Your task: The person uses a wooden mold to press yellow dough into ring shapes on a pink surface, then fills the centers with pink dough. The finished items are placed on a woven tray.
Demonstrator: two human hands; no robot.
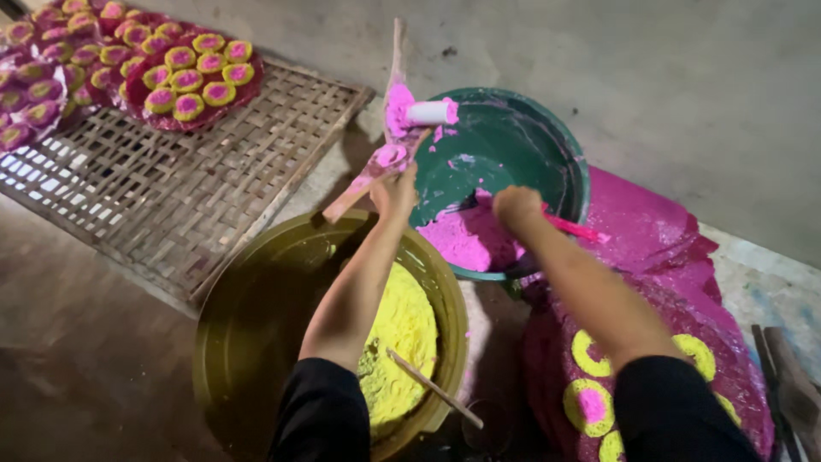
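hands [453, 201] in green basin [513, 145], bright pink paste [466, 239]

Grey plastered wall [667, 77] spans the top of the view, dull and lightly stained; below the wall, bare grey-brown concrete floor [77, 342]; left of the wall's base, a woven bamboo mat [180, 197] lies flat on the floor; light dim, shadows soft.

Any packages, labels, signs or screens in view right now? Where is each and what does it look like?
No labels, signs or screens.
Wrapped bundles: far left, clear film over round pink-and-yellow pieces.
Pink sheet: right of the green basin, crinkled, with yellow-ringed pieces on it.
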